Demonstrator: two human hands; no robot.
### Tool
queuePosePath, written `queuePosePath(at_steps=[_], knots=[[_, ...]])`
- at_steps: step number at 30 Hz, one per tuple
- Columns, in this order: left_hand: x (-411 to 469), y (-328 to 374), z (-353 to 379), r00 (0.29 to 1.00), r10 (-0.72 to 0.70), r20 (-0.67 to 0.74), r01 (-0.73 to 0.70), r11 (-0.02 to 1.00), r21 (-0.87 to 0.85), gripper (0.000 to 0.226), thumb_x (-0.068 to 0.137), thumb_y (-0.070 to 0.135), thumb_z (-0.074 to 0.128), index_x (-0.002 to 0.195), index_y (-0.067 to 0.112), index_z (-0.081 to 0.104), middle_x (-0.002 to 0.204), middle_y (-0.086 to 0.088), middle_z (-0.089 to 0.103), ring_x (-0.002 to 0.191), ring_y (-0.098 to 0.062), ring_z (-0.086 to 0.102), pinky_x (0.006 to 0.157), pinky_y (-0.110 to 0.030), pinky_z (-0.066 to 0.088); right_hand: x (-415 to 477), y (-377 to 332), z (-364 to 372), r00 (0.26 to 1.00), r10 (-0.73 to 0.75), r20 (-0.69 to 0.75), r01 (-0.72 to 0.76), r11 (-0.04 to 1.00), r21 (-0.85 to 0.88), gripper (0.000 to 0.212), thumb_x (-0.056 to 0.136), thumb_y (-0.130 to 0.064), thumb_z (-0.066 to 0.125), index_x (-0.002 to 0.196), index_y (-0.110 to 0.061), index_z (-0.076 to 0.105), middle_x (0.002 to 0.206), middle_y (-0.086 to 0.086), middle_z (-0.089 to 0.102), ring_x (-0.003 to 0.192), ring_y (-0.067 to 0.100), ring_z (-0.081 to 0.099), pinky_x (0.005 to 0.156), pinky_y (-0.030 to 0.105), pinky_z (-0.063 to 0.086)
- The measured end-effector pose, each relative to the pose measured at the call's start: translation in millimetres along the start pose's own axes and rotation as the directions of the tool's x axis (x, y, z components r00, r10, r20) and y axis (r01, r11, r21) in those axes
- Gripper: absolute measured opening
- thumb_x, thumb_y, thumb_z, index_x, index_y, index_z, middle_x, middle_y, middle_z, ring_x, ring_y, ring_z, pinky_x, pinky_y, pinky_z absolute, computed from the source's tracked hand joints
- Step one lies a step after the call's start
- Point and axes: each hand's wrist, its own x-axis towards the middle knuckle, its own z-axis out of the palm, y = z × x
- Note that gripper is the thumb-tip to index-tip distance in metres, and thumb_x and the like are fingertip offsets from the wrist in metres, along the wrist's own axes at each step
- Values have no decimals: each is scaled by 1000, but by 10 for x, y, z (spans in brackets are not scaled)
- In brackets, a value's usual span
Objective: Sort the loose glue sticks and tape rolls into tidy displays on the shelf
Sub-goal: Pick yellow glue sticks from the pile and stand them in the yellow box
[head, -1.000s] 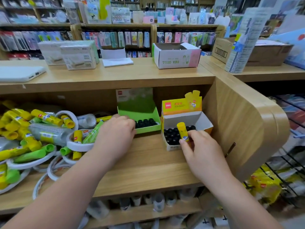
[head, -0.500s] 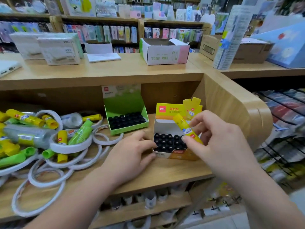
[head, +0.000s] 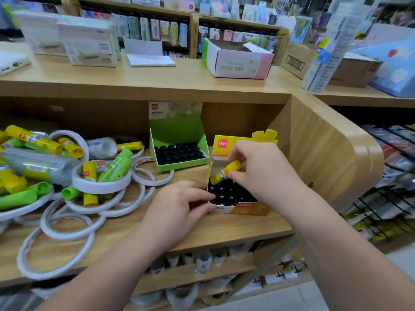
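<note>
My right hand [head: 258, 169] pinches a small yellow glue stick [head: 225, 172], tilted with its lower end over the black caps inside the yellow display box [head: 244, 207]. My left hand [head: 177, 209] holds the left front corner of that box, fingers curled round its edge. Behind and to the left stands a green display box [head: 179, 142] full of black-capped sticks. A loose heap of yellow and green glue sticks [head: 112, 169] and white tape rolls [head: 67, 223] covers the left half of the wooden shelf [head: 224, 230].
A clear-wrapped pack of sticks [head: 38, 168] lies in the heap. The shelf's curved side panel [head: 325, 158] stands close right of the yellow box. White cartons [head: 235, 61] and a brown carton [head: 350, 70] sit on the top board. Bottles fill the shelf below.
My right hand has lowered and tilted the yellow glue stick down towards the box's caps. My left hand slid right from the shelf onto the yellow box's corner.
</note>
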Motion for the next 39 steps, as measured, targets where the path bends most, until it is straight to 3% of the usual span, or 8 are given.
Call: queuePosePath(at_steps=[7,10,15,22,27,31,36,39], knots=[[7,16,-24,999,-34,-2,34,999,-1,26,86,44,74,111,40,75,123,20,67,113,6,56,105,-23,44,40,-62,121,983,-87,-162,92,996,20,16,87,-22,76,102,-21,78,95,-5,62,83,13,58,75,33,55],[10,20,-25,999,-47,7,47,999,8,27,86,47,72,112,41,74,123,21,67,113,7,55,103,-17,41,76,-88,138,976,-99,-193,104,995,15,5,87,-19,74,91,-17,77,89,-1,65,80,16,62,72,37,56],[8,49,-40,998,-55,8,55,998,11,26,85,47,72,111,42,74,122,20,68,113,3,59,105,-30,48,122,-98,165,973,-176,-148,180,984,9,9,87,-14,71,88,-15,80,95,-2,72,88,16,66,78,38,58],[7,75,-57,998,-68,16,67,998,16,26,85,47,71,111,42,74,121,20,68,113,4,58,105,-29,47,189,-38,78,969,-246,-26,246,969,-18,14,89,-18,71,99,-19,80,104,-4,74,98,17,67,87,39,57],[10,80,-55,997,-72,21,72,997,31,26,86,47,71,111,41,75,122,20,68,113,5,57,104,-22,44,233,-81,71,979,-203,-25,203,979,-21,15,89,-32,73,86,-18,76,91,-2,67,88,18,62,79,37,54],[18,89,-70,997,-78,21,77,997,29,26,86,46,71,110,39,75,122,20,67,113,5,56,104,-22,44,240,-170,101,981,-152,-117,148,988,-45,18,90,-37,71,93,-20,74,89,-1,70,87,20,62,77,36,53],[19,82,-63,997,-68,21,67,997,22,20,85,42,74,104,36,78,110,20,71,100,11,54,87,2,33,287,-188,51,991,-102,-86,87,983,-162,25,90,-44,68,84,-20,67,74,-4,57,76,20,57,63,28,42],[13,89,-71,998,-67,21,67,998,14,19,85,41,74,103,37,78,109,21,71,98,11,54,86,1,32,297,-212,63,992,-90,-90,70,975,-209,29,91,-43,66,76,-19,59,73,-1,55,75,23,59,61,29,40]])
